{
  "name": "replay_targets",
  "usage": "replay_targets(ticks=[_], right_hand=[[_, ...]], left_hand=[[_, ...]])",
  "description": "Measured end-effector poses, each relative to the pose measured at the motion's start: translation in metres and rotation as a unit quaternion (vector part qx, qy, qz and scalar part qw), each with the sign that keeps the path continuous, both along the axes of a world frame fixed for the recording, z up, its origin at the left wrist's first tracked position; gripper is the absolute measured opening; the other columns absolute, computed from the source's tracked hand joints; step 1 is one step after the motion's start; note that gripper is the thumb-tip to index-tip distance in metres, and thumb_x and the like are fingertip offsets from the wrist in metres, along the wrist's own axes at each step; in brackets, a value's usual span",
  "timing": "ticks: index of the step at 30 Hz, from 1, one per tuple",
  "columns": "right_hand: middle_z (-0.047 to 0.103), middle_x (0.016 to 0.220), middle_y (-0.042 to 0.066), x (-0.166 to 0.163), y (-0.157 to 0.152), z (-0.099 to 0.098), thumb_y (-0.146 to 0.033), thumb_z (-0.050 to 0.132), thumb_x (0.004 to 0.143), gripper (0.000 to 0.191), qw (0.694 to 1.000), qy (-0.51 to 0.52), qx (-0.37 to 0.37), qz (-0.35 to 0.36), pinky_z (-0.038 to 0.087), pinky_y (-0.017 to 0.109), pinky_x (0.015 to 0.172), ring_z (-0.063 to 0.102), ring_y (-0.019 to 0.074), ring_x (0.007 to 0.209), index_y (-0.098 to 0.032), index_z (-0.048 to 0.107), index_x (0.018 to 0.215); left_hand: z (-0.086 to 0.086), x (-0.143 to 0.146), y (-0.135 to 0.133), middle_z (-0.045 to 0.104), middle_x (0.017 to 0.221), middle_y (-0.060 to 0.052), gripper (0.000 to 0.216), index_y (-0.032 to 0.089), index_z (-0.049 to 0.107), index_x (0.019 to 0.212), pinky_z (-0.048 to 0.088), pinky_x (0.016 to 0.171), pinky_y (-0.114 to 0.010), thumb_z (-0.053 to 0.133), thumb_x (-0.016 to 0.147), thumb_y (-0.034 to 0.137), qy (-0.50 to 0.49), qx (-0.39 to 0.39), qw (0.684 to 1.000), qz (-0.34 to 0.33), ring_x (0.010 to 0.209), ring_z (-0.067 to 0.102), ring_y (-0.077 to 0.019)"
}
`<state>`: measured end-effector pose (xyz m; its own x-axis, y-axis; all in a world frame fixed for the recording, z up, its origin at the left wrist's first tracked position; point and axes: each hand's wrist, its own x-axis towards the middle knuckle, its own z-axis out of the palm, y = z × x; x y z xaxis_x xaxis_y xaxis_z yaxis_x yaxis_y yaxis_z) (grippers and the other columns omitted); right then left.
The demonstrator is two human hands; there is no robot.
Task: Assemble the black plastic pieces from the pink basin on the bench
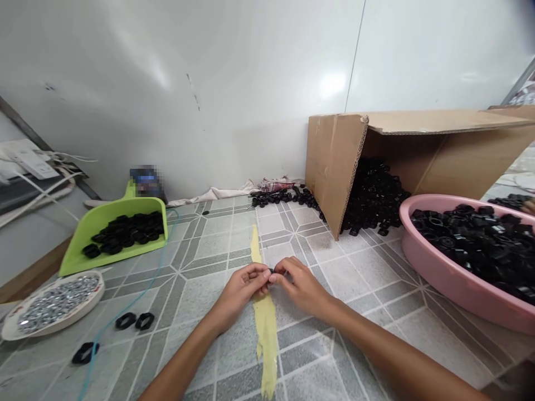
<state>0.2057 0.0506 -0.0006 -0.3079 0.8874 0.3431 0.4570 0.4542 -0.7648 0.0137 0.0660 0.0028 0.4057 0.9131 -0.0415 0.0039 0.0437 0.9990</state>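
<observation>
My left hand and my right hand meet fingertip to fingertip over the tabletop. Between their thumbs and fingers they pinch a small black part, mostly hidden, so its exact kind does not show. Under the hands runs a worn strip of yellow tape. To the left lie loose black ring-shaped plastic parts, among them one ring touching another. A third ring sits nearer, against a thin blue cord.
A green dustpan holds black rings; before it, a white plate bears small silvery pieces. At right, a pink basin is heaped with black parts. Behind it, a cardboard box on its side spills more. A white wall closes the back.
</observation>
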Motion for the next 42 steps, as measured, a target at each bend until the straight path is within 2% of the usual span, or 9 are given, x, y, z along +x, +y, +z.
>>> replay_targets(ticks=[3, 8, 14, 18, 22, 27, 33, 37, 42], right_hand=[[0.06, 0.087, 0.001, 0.001, 0.0, 0.001, -0.032, 0.05, 0.104, 0.023, 1.0, -0.012, -0.003, -0.002, 0.043, 0.031, 0.083, 0.056, 0.0176, 0.09, -0.02, 0.058, 0.086], [0.06, 0.105, 0.003, 0.002, 0.001, 0.0, -0.033, 0.063, 0.097, 0.018, 0.999, 0.038, -0.002, 0.014, 0.045, 0.03, 0.088, 0.058, 0.0176, 0.101, -0.022, 0.058, 0.11], [0.062, 0.094, 0.001, 0.002, 0.005, 0.0, -0.035, 0.064, 0.096, 0.014, 0.999, 0.035, -0.028, -0.005, 0.044, 0.029, 0.081, 0.058, 0.0175, 0.095, -0.022, 0.064, 0.1], [0.061, 0.08, 0.0, 0.002, 0.007, -0.001, -0.041, 0.055, 0.101, 0.031, 1.0, 0.003, -0.025, 0.015, 0.041, 0.03, 0.082, 0.056, 0.0167, 0.085, -0.02, 0.062, 0.08], [0.063, 0.092, 0.001, 0.001, 0.006, -0.003, -0.039, 0.061, 0.097, 0.019, 0.997, 0.064, -0.047, 0.001, 0.042, 0.028, 0.079, 0.057, 0.0166, 0.087, -0.021, 0.061, 0.099], [0.058, 0.077, -0.002, -0.001, 0.003, -0.004, -0.038, 0.051, 0.102, 0.027, 0.994, 0.053, -0.091, 0.041, 0.038, 0.027, 0.07, 0.053, 0.0146, 0.074, -0.02, 0.054, 0.082], [0.06, 0.087, 0.0, -0.004, -0.007, 0.006, -0.04, 0.046, 0.103, 0.023, 0.994, 0.047, -0.087, 0.045, 0.038, 0.029, 0.073, 0.054, 0.0166, 0.08, -0.021, 0.052, 0.092], [0.055, 0.074, -0.001, -0.006, -0.003, 0.005, -0.047, 0.04, 0.103, 0.039, 0.983, 0.086, -0.156, 0.033, 0.035, 0.029, 0.068, 0.05, 0.0161, 0.071, -0.02, 0.051, 0.078], [0.045, 0.063, -0.003, -0.003, 0.009, -0.001, -0.049, 0.04, 0.1, 0.043, 0.961, 0.162, -0.225, -0.003, 0.034, 0.027, 0.059, 0.044, 0.0143, 0.06, -0.021, 0.047, 0.069]], left_hand=[[-0.002, -0.001, 0.001, 0.066, 0.074, 0.0, 0.03, 0.02, 0.07, 0.103, 0.044, 0.066, -0.024, 0.072, 0.087, 0.045, -0.004, -0.01, 1.0, 0.002, 0.068, 0.059, -0.0134], [-0.002, -0.001, 0.002, 0.068, 0.077, 0.0, 0.031, 0.022, 0.067, 0.109, 0.046, 0.071, -0.025, 0.072, 0.087, 0.044, -0.008, -0.025, 0.999, 0.028, 0.074, 0.062, -0.0154], [-0.003, -0.001, 0.003, 0.068, 0.075, 0.0, 0.032, 0.02, 0.067, 0.109, 0.047, 0.072, -0.026, 0.067, 0.091, 0.047, 0.02, -0.01, 1.0, 0.006, 0.073, 0.061, -0.0156], [-0.005, -0.003, 0.004, 0.069, 0.075, 0.0, 0.034, 0.02, 0.065, 0.111, 0.047, 0.07, -0.026, 0.068, 0.09, 0.047, 0.019, -0.006, 1.0, 0.017, 0.072, 0.061, -0.0149], [-0.005, -0.001, 0.002, 0.067, 0.073, 0.0, 0.032, 0.019, 0.064, 0.107, 0.046, 0.068, -0.025, 0.068, 0.09, 0.046, 0.002, 0.005, 1.0, 0.016, 0.069, 0.06, -0.0137], [0.0, 0.001, -0.002, 0.065, 0.074, 0.0, 0.03, 0.017, 0.062, 0.104, 0.046, 0.066, -0.025, 0.069, 0.09, 0.043, -0.015, 0.02, 1.0, -0.001, 0.068, 0.06, -0.0138], [0.007, -0.002, -0.003, 0.065, 0.07, -0.001, 0.029, 0.015, 0.065, 0.09, 0.044, 0.063, -0.023, 0.064, 0.093, 0.044, -0.021, 0.02, 0.999, -0.029, 0.064, 0.058, -0.0121], [0.005, 0.009, -0.012, 0.067, 0.073, -0.002, 0.03, 0.016, 0.066, 0.089, 0.045, 0.062, -0.024, 0.066, 0.09, 0.046, -0.007, 0.019, 0.999, 0.029, 0.065, 0.059, -0.0137], [-0.001, 0.039, -0.038, 0.07, 0.092, -0.002, 0.026, 0.022, 0.068, 0.109, 0.049, 0.079, -0.028, 0.073, 0.087, 0.035, 0.028, 0.124, 0.986, 0.109, 0.083, 0.063, -0.0166]])
